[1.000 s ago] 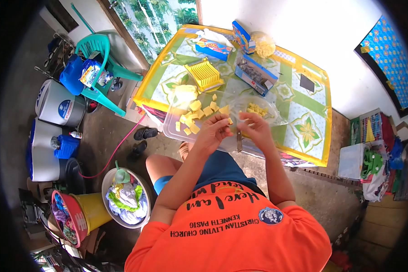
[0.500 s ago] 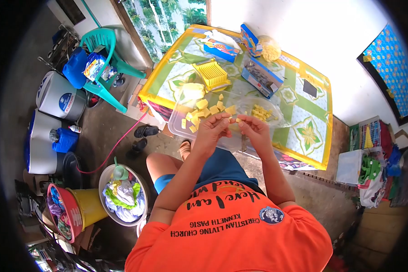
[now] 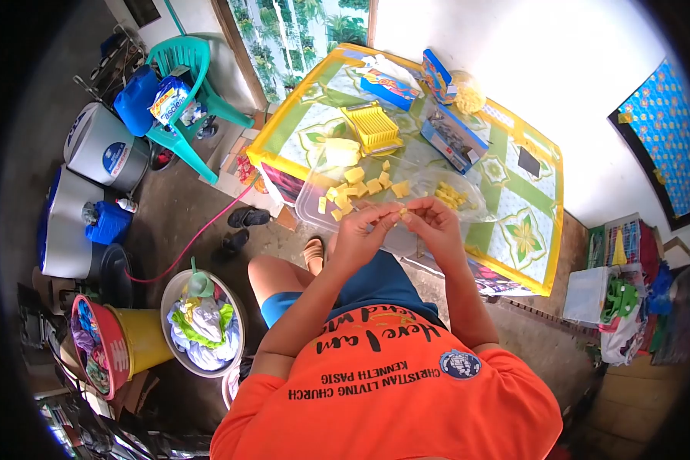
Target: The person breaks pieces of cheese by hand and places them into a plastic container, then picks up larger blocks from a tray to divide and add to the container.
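My left hand (image 3: 368,230) and my right hand (image 3: 434,227) meet at the fingertips over the table's near edge, both pinched closed. Between them is a small yellow piece (image 3: 403,212), mostly covered by the fingers. Just beyond my left hand, yellow cubes (image 3: 354,176) lie in a clear plastic container (image 3: 308,201). Past my right hand, smaller yellow pieces (image 3: 451,195) are heaped in a clear, shallow container (image 3: 477,204). A pale yellow block (image 3: 342,152) sits at the container's far side, and behind it stands a yellow slotted tray (image 3: 374,129).
Several blue boxes (image 3: 454,139) and a bowl of yellow pieces (image 3: 468,98) stand farther back on the patterned tablecloth (image 3: 523,238). A dark flat rectangle (image 3: 528,162) lies at right. On the floor at left are a green chair (image 3: 178,142) and a laundry basin (image 3: 241,322).
My hands have drawn closer together, and the fingertips now meet around the small yellow piece. The table appears slightly lower and farther right in view.
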